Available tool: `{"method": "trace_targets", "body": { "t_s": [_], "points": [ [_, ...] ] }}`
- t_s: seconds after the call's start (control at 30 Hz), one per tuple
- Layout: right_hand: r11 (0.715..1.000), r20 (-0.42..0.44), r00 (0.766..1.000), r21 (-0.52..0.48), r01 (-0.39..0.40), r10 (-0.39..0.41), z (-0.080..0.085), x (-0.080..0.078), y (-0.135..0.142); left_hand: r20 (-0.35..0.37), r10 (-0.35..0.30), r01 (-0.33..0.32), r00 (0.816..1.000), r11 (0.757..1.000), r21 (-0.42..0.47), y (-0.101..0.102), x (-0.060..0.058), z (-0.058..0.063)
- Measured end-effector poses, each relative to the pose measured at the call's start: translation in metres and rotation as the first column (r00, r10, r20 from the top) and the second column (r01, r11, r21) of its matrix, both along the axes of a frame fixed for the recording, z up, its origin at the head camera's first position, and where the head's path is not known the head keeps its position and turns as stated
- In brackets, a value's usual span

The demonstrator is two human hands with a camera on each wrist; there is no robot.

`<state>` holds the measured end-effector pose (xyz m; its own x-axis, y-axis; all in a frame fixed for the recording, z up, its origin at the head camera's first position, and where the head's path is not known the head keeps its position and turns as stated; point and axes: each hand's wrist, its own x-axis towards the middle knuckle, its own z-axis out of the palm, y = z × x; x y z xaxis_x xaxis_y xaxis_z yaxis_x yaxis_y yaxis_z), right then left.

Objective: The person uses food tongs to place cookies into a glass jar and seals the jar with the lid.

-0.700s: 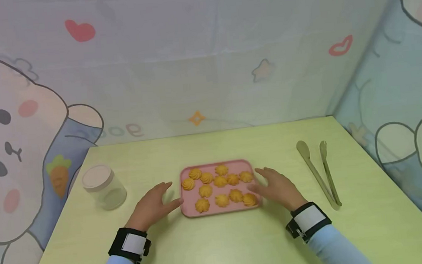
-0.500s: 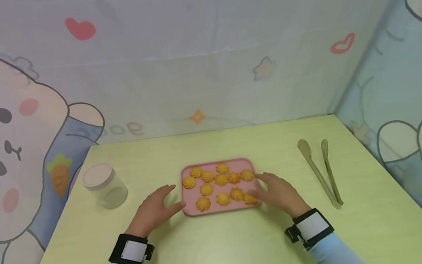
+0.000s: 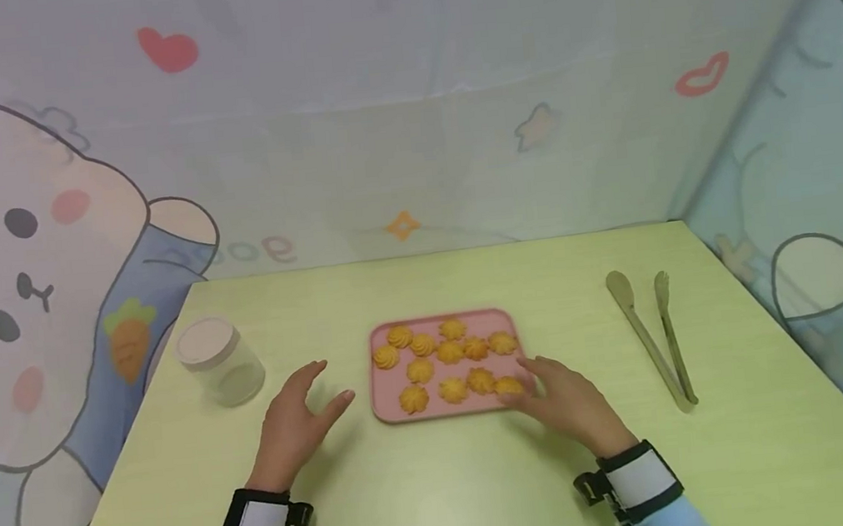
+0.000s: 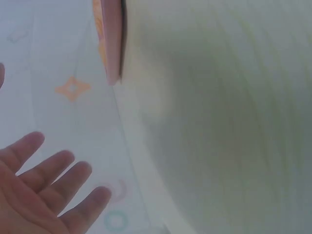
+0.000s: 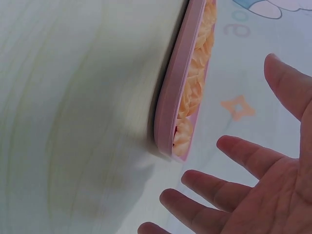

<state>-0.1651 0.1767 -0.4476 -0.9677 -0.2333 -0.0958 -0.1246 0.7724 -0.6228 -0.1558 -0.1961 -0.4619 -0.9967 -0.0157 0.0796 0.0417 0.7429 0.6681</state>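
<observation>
A pink tray [image 3: 391, 389] with several golden swirled cookies [image 3: 453, 390] lies mid-table. My left hand [image 3: 290, 431] is held to its left, fingers spread and apart from it. My right hand [image 3: 574, 407] is at the tray's right end, its thumb overlapping the front right corner in the head view. In the right wrist view the fingers of this hand [image 5: 273, 190] are spread with nothing between them, and the tray [image 5: 171, 87] shows from the side. The left wrist view has the other hand [image 4: 46, 197] with loose fingers, below the tray's corner [image 4: 113, 44].
A clear jar [image 3: 232, 382] with a pale lid stands at the back left of the light yellow-green table [image 3: 441, 487]. To the right lie tongs [image 3: 652, 351] with a spoon end and a fork end. A printed cloth [image 3: 376, 91] hangs behind.
My left hand has drawn back leftward, away from the tray's edge. The right hand stays by the tray's right end. The head view has shifted slightly.
</observation>
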Motion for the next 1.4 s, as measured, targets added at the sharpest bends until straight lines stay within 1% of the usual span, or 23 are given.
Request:
{"method": "trace_targets", "body": {
  "t_s": [0.07,0.13,0.2,0.23,0.3,0.4,0.47,0.53,0.6,0.67,0.73,0.8,0.83,0.9,1.17,1.27,1.4],
  "points": [
    [1.000,-0.009,1.000,0.001,0.005,-0.005,0.000,0.000,0.001,-0.025,0.051,-0.051,0.998,0.998,0.028,-0.007,0.000,-0.001],
    [1.000,-0.013,1.000,-0.002,0.010,-0.010,0.000,0.000,0.002,-0.048,0.113,-0.110,0.992,0.992,0.058,-0.014,-0.001,-0.004],
    [1.000,-0.013,1.000,-0.006,0.015,-0.015,0.000,0.000,0.003,-0.082,0.184,-0.176,0.979,0.980,0.093,-0.021,0.000,-0.006],
    [1.000,-0.011,1.000,-0.007,0.018,-0.018,0.000,0.000,0.003,-0.105,0.224,-0.213,0.969,0.971,0.109,-0.025,0.000,-0.006],
    [1.000,-0.007,1.000,-0.013,0.024,-0.024,0.000,0.000,0.003,-0.149,0.316,-0.295,0.937,0.944,0.147,-0.031,0.002,-0.008],
    [0.999,-0.002,1.000,-0.022,0.025,-0.025,0.001,0.000,0.002,-0.196,0.448,-0.411,0.872,0.889,0.204,-0.041,0.004,-0.008],
    [0.999,-0.003,1.000,-0.023,0.025,-0.025,0.002,0.000,0.003,-0.204,0.521,-0.474,0.829,0.848,0.238,-0.047,0.004,-0.009],
    [0.999,-0.005,1.000,-0.025,0.021,-0.021,0.002,0.000,0.003,-0.194,0.570,-0.520,0.799,0.815,0.255,-0.054,0.003,-0.009],
    [0.999,-0.005,1.000,-0.028,0.022,-0.022,0.002,0.000,0.003,-0.174,0.607,-0.556,0.776,0.787,0.267,-0.060,0.002,-0.008],
    [0.999,-0.005,1.000,-0.032,0.023,-0.023,0.002,0.000,0.004,-0.146,0.634,-0.584,0.759,0.763,0.276,-0.065,0.000,-0.007],
    [0.999,-0.006,1.000,-0.039,0.024,-0.024,0.002,-0.001,0.004,-0.120,0.655,-0.607,0.746,0.742,0.284,-0.071,-0.001,-0.007],
    [0.999,-0.010,1.000,-0.041,0.024,-0.024,0.003,-0.001,0.004,-0.102,0.669,-0.622,0.736,0.728,0.287,-0.076,-0.003,-0.008],
    [0.999,-0.013,1.000,-0.041,0.022,-0.023,0.003,-0.001,0.004,-0.095,0.670,-0.625,0.736,0.727,0.283,-0.079,-0.004,-0.008],
    [0.999,-0.017,1.000,-0.040,0.019,-0.020,0.004,-0.002,0.004,-0.084,0.664,-0.622,0.743,0.731,0.279,-0.084,-0.007,-0.010],
    [0.998,-0.005,0.999,-0.050,0.035,-0.035,0.005,-0.001,0.005,0.000,0.589,-0.567,0.808,0.778,0.271,-0.098,-0.021,-0.010],
    [0.998,-0.003,0.999,-0.051,0.041,-0.041,0.005,0.000,0.006,0.019,0.561,-0.544,0.827,0.792,0.277,-0.101,-0.027,-0.011],
    [0.998,-0.003,0.999,-0.050,0.046,-0.047,0.005,0.001,0.007,0.017,0.533,-0.512,0.846,0.804,0.301,-0.103,-0.032,-0.014]
  ]
}}
